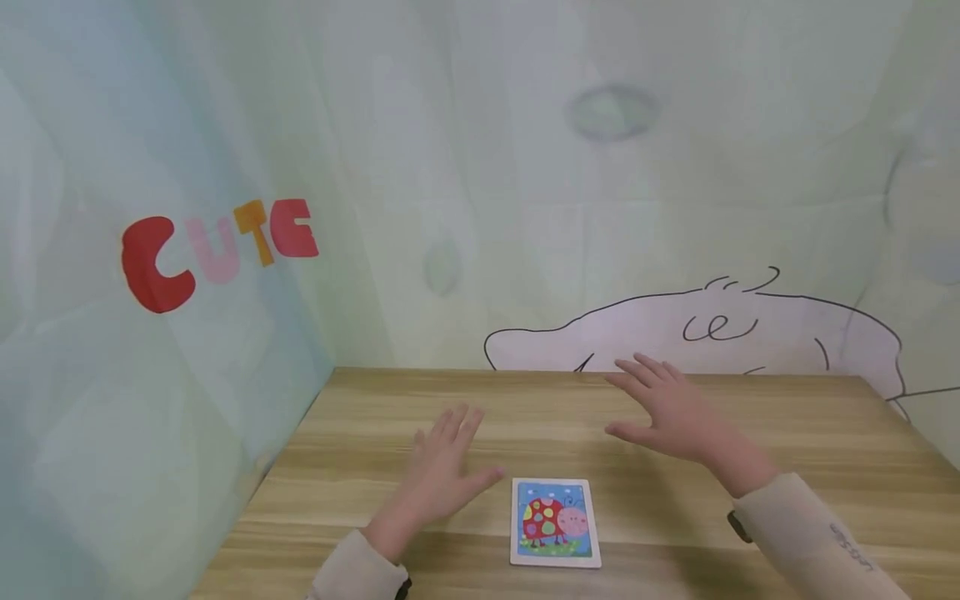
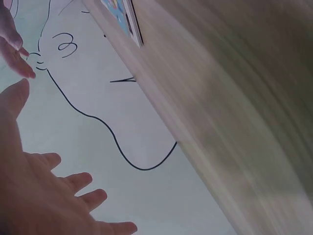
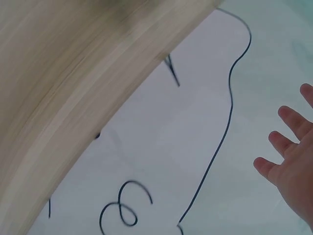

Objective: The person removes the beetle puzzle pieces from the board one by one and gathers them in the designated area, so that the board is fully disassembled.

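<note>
A ladybug picture (image 1: 555, 523) with a white border lies flat on the wooden table (image 1: 390, 417), near its front. My left hand (image 1: 442, 475) hovers just left of it, fingers stretched forward and thumb pointing toward the picture. To the right and farther back, my right hand (image 1: 667, 408) is raised over the table with its fingers spread. Both hands hold nothing. In the left wrist view, the picture's edge (image 2: 128, 22) shows at the top, and the left hand's straight fingers (image 2: 93, 198) reach out. The right wrist view catches the right hand (image 3: 298, 161) at its border.
Pale fabric walls (image 1: 420, 167) surround the table at the back and left. The left one carries the coloured letters CUTE (image 1: 161, 267). A line-drawn white figure (image 1: 630, 333) appears on the back wall behind the table edge.
</note>
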Demonstrator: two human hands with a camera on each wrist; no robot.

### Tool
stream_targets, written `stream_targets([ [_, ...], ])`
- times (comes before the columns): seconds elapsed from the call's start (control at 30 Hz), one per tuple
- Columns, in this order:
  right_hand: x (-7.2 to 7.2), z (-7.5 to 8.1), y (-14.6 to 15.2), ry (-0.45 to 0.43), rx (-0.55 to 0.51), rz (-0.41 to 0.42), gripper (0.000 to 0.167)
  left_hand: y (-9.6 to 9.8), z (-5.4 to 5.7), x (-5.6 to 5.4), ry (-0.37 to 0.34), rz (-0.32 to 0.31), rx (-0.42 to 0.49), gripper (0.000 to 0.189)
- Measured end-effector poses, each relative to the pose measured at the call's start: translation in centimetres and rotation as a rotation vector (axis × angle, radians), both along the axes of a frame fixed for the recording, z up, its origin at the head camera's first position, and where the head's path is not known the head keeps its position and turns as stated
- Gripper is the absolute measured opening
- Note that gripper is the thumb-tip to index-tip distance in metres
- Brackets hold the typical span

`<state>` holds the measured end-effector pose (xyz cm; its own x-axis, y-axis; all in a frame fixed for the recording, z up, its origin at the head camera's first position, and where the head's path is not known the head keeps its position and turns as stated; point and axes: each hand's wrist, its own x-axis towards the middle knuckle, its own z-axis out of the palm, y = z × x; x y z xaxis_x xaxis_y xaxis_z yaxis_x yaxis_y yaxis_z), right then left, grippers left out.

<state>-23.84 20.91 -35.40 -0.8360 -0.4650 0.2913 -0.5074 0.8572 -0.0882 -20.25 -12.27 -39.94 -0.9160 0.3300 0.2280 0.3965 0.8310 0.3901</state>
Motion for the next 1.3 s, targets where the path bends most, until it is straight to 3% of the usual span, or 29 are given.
stream_targets([
  [0.4, -0.1, -3.2, -4.0, -0.043, -0.074, 0.179, 0.068, 1.5, -2.0, 0.8, -0.162, -0.078, -0.013, 0.086],
  [0.7, -0.1, -5.0, -6.5, -0.227, -0.134, 0.212, 0.061, 2.1, -2.5, 1.4, -0.219, -0.136, -0.058, 0.09],
  [0.87, -0.3, -5.7, -7.3, -0.317, -0.179, 0.259, 0.057, 2.3, -2.6, 1.5, -0.245, -0.145, -0.074, 0.092],
  [1.1, -0.5, -6.4, -8.3, -0.465, -0.204, 0.258, 0.054, 2.6, -3.1, 1.6, -0.241, -0.157, -0.159, 0.091],
  [1.3, -0.9, -7.3, -9.0, -0.531, -0.218, 0.269, 0.047, 3.0, -3.4, 1.6, -0.255, -0.154, -0.22, 0.094],
])
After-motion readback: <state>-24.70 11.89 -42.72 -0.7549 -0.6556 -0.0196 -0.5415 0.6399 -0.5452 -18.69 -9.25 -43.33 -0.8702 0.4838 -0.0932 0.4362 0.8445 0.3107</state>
